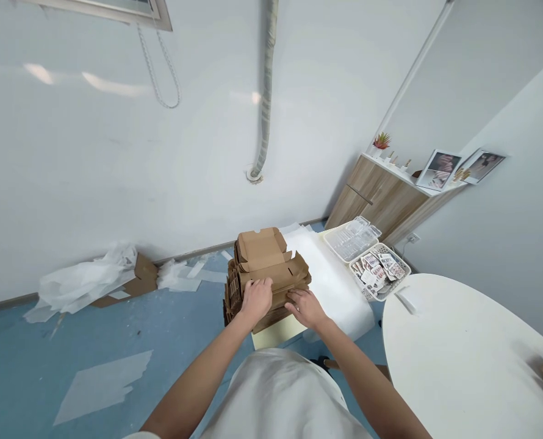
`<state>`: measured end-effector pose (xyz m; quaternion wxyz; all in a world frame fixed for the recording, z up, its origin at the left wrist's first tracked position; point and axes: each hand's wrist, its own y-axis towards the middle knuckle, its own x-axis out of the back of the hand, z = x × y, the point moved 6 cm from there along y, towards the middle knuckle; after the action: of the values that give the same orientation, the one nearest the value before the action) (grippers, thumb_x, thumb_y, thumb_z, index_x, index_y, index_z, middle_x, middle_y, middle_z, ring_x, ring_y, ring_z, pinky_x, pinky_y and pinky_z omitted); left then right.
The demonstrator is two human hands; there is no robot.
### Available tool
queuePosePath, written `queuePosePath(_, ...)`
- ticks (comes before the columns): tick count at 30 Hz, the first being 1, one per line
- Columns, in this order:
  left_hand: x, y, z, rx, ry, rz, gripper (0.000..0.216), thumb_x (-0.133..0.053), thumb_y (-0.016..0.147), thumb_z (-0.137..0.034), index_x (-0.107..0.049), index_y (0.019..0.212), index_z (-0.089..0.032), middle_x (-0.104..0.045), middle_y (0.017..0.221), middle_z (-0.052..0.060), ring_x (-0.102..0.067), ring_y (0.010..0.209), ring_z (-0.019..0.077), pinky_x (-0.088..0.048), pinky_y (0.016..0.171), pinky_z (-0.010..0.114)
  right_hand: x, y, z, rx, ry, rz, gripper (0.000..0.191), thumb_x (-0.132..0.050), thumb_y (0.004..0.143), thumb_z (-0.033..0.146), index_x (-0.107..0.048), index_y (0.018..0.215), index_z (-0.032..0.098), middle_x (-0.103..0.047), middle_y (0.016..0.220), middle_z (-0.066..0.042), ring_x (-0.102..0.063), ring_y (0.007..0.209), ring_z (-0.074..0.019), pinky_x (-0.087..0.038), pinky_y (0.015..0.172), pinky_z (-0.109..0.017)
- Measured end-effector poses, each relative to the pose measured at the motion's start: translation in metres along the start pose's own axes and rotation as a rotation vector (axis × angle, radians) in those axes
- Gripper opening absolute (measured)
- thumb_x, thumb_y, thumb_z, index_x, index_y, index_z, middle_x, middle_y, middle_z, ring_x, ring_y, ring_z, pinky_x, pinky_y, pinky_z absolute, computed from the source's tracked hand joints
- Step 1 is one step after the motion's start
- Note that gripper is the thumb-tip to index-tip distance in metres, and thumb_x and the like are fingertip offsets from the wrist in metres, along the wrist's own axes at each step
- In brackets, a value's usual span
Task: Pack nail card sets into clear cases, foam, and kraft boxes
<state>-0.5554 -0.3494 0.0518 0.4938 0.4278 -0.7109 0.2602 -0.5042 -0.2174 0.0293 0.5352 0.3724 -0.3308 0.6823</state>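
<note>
A stack of brown flat cardboard boxes (261,249) lies in front of me on a low table. The topmost cardboard box (283,273) is partly folded, its flaps raised at the right. My left hand (257,299) is at its near left side, with fingers curled over the edge. At the near right side my right hand (305,306) grips the cardboard edge, its fingertips on the flap and the thumb below. Both palms face down, so part of each grip is hidden.
Right of the boxes, white sheeting (329,286) covers the table. Beyond it stand a tray of clear plastic cases (351,239) and a basket of small printed packets (379,271). A round white table (463,341) is at my right. Crumpled wrapping (86,277) lies on the floor left.
</note>
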Motion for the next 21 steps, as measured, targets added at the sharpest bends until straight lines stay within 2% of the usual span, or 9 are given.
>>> queuePosePath(5, 0.031, -0.003, -0.010, -0.030, -0.060, -0.160, 0.019, -0.035, 0.078, -0.017, -0.052, 0.086, -0.019, -0.059, 0.079, 0.007, -0.053, 0.085, 0.0215, -0.025, 0.090, 0.039, -0.001, -0.003, -0.011, -0.035, 0.211, 0.005, 0.039, -0.054, 0.073, 0.042, -0.058, 0.105, 0.021, -0.056, 0.115, -0.010, -0.049, 0.108, -0.0253, -0.032, 0.092, -0.039)
queuePosePath(9, 0.046, -0.016, -0.019, -0.074, -0.084, -0.187, 0.017, -0.037, 0.075, -0.015, -0.053, 0.080, -0.020, -0.058, 0.075, 0.005, -0.052, 0.080, 0.0199, -0.024, 0.092, 0.039, 0.009, -0.006, -0.017, -0.108, 0.660, 0.024, 0.061, -0.059, 0.063, 0.053, -0.050, 0.115, 0.024, -0.053, 0.119, -0.008, -0.045, 0.111, -0.0258, -0.030, 0.095, -0.042)
queuePosePath(13, 0.047, -0.032, -0.027, -0.153, -0.073, -0.253, 0.016, -0.038, 0.074, -0.012, -0.052, 0.075, -0.019, -0.055, 0.068, 0.002, -0.050, 0.070, 0.0170, -0.026, 0.091, 0.042, 0.027, -0.016, -0.025, -0.134, 1.273, 0.002, 0.069, -0.035, 0.065, 0.073, -0.044, 0.119, 0.030, -0.047, 0.125, -0.004, -0.044, 0.113, -0.0248, -0.031, 0.094, -0.044)
queuePosePath(15, 0.041, -0.039, -0.032, -0.203, -0.084, -0.276, 0.015, -0.038, 0.073, -0.012, -0.051, 0.073, -0.019, -0.054, 0.066, 0.001, -0.050, 0.067, 0.0157, -0.027, 0.091, 0.042, 0.036, -0.021, -0.033, -0.198, 1.436, -0.016, 0.074, -0.024, 0.064, 0.077, -0.042, 0.120, 0.033, -0.048, 0.124, -0.004, -0.044, 0.113, -0.0268, -0.033, 0.091, -0.047)
queuePosePath(18, 0.029, -0.045, -0.040, -0.285, -0.105, -0.271, 0.013, -0.040, 0.071, -0.011, -0.051, 0.070, -0.019, -0.054, 0.064, 0.000, -0.049, 0.065, 0.0143, -0.028, 0.091, 0.041, 0.051, -0.021, -0.047, -0.346, 1.456, -0.044, 0.069, -0.025, 0.068, 0.074, -0.039, 0.121, 0.033, -0.051, 0.120, -0.004, -0.045, 0.112, -0.0274, -0.037, 0.088, -0.048)
queuePosePath(21, 0.017, -0.049, -0.044, -0.370, -0.128, -0.242, 0.014, -0.040, 0.070, -0.010, -0.051, 0.068, -0.019, -0.053, 0.063, 0.000, -0.048, 0.064, 0.0137, -0.028, 0.091, 0.041, 0.061, -0.015, -0.058, -0.487, 1.333, -0.006, 0.056, -0.043, 0.072, 0.060, -0.041, 0.120, 0.030, -0.055, 0.114, -0.004, -0.051, 0.106, -0.0244, -0.041, 0.086, -0.041)
